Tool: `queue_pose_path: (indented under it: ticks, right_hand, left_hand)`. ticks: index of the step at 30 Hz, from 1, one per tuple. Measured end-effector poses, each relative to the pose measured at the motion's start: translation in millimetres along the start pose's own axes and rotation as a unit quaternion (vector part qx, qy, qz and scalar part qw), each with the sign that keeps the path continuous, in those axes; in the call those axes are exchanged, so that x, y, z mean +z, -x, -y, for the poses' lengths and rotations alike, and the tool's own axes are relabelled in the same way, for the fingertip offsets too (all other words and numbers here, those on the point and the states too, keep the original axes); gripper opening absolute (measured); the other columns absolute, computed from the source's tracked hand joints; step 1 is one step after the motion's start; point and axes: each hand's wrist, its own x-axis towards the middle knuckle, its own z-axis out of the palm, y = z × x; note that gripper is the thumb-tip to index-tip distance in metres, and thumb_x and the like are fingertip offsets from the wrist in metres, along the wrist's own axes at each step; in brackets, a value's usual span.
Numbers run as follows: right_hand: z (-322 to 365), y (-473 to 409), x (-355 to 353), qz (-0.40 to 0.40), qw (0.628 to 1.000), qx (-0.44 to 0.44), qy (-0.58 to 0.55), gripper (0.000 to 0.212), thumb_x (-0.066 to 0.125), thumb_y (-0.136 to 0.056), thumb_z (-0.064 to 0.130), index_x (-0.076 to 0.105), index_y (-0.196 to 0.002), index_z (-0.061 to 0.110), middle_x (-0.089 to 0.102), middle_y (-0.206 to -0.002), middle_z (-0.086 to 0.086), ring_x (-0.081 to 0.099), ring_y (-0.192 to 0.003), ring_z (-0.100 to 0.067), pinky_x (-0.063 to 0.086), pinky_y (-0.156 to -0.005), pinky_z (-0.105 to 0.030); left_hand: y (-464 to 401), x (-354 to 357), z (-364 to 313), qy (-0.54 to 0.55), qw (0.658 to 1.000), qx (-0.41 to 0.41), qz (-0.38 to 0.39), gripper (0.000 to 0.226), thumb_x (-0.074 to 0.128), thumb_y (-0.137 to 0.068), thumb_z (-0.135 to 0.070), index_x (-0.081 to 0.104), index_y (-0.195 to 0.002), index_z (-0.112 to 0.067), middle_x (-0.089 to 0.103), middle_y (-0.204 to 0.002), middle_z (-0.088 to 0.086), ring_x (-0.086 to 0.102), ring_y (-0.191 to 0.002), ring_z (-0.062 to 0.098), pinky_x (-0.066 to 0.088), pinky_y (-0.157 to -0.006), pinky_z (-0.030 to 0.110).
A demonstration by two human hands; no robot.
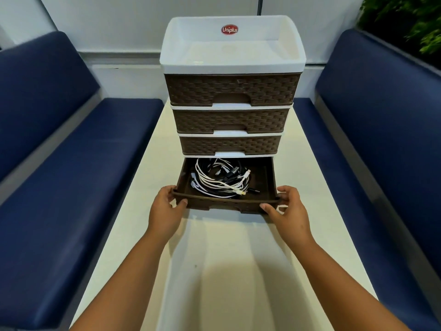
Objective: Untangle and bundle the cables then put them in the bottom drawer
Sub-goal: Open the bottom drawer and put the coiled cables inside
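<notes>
A drawer unit (231, 91) with a white frame and brown woven-look fronts stands on a white table (214, 259). Its bottom drawer (269, 177) is pulled out towards me. Inside it lies a pile of white and black cables (222, 179), looped over one another. My left hand (167, 209) grips the drawer's front left corner, thumb on the front face. My right hand (286, 209) grips the front right corner the same way.
The three upper drawers are closed, and the unit's top is an open white tray (232, 41). Blue padded benches (71, 163) (372, 151) flank the narrow table on both sides. A green plant (410, 22) stands at the far right.
</notes>
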Motion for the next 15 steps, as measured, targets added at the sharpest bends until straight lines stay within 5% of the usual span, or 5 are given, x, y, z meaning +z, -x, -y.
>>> queue_pose_path:
  ticks: [15]
  right_hand:
    - [13.9, -38.9, -20.0, 0.006, 0.999, 0.034, 0.004, 0.044, 0.076, -0.084, 0.018, 0.054, -0.122, 0.021, 0.060, -0.113, 0.001, 0.060, -0.090, -0.015, 0.048, -0.075, -0.023]
  left_hand:
    - [3.9, 19.1, -10.9, 0.034, 0.999, 0.022, -0.032, 0.028, 0.066, -0.090, -0.010, 0.052, -0.111, -0.022, 0.061, -0.110, -0.001, 0.056, -0.101, 0.013, 0.044, -0.081, 0.024]
